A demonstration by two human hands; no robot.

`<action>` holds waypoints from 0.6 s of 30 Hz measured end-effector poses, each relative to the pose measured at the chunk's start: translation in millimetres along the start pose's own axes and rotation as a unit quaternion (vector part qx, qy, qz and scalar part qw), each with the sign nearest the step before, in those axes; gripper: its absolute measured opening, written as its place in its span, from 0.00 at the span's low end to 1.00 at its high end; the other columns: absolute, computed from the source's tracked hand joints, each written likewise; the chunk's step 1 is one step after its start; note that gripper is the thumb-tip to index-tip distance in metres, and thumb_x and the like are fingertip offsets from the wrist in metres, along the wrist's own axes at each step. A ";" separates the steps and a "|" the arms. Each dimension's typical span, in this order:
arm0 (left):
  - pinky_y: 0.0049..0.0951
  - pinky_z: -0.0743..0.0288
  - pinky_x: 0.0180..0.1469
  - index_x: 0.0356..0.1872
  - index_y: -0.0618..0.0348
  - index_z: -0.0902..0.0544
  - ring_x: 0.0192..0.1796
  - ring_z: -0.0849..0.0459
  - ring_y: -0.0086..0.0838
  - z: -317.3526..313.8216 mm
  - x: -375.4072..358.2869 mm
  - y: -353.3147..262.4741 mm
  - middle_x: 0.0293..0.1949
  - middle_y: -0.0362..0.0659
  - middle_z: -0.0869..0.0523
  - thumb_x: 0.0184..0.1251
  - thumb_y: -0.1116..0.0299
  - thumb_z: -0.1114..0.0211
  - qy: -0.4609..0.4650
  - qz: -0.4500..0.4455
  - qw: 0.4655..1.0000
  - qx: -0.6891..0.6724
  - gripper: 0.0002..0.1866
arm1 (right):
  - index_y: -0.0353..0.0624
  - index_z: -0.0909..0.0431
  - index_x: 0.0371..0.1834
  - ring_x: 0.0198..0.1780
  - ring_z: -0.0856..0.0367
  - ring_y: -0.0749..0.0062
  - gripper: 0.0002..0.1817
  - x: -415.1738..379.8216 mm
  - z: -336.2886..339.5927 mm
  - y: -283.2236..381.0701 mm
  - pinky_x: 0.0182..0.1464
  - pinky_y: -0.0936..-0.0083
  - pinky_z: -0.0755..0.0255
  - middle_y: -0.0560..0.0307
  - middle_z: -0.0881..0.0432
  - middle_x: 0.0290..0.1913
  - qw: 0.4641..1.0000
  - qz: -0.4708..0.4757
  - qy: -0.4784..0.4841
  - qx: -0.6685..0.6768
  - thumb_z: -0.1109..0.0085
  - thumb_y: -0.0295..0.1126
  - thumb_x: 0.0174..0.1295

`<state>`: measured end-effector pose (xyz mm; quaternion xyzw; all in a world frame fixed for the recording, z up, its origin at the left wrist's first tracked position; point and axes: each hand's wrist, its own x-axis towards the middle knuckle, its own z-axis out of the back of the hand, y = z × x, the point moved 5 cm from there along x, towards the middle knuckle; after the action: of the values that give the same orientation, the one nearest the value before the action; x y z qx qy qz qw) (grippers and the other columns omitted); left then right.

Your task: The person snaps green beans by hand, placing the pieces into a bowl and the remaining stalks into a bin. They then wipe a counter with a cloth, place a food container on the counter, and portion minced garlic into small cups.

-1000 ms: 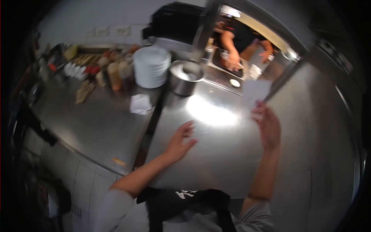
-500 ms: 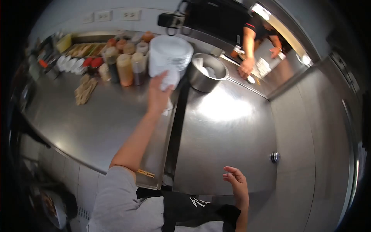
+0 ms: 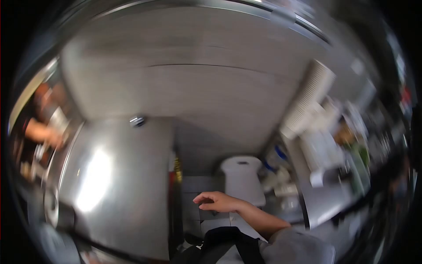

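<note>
My right hand (image 3: 217,202) hangs in the air in front of my body, fingers loosely bent and thumb apart, with nothing in it. Nearest to it are a white plastic stool (image 3: 243,180) on the floor and the edge of a stainless steel counter (image 3: 127,189) to its left. My left hand is out of the picture. A metal pot (image 3: 66,217) shows blurred at the counter's left end.
On the left, a co-worker's arm (image 3: 39,132) reaches in at a pass-through opening. A second steel counter (image 3: 327,204) on the right carries a leaning stack of white cups (image 3: 310,99) and white containers (image 3: 321,147). A grey wall (image 3: 189,88) closes off the far side.
My view has swung far to the right, blurring much of the scene. My left hand, earlier holding a white cloth by the stacked plates, has left the view. The right-hand counter and stool now show.
</note>
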<state>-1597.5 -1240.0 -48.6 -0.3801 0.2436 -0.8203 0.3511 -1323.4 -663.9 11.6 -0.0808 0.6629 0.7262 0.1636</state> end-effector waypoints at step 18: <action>0.41 0.43 0.64 0.62 0.54 0.34 0.67 0.40 0.37 407.7 -717.2 -201.4 0.67 0.45 0.44 0.57 0.77 0.38 0.729 -0.376 0.335 -0.463 0.29 | 0.39 0.23 0.39 0.41 0.25 0.76 0.07 -603.0 -10.6 -256.8 0.46 0.78 0.30 0.59 0.19 0.40 0.783 -0.069 -0.595 0.167 0.45 0.30 0.62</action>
<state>-1019.2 -620.3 2.6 0.2168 0.5746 -0.5714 -0.5443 -673.1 -735.6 -28.5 0.3505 0.5374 0.4949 0.5861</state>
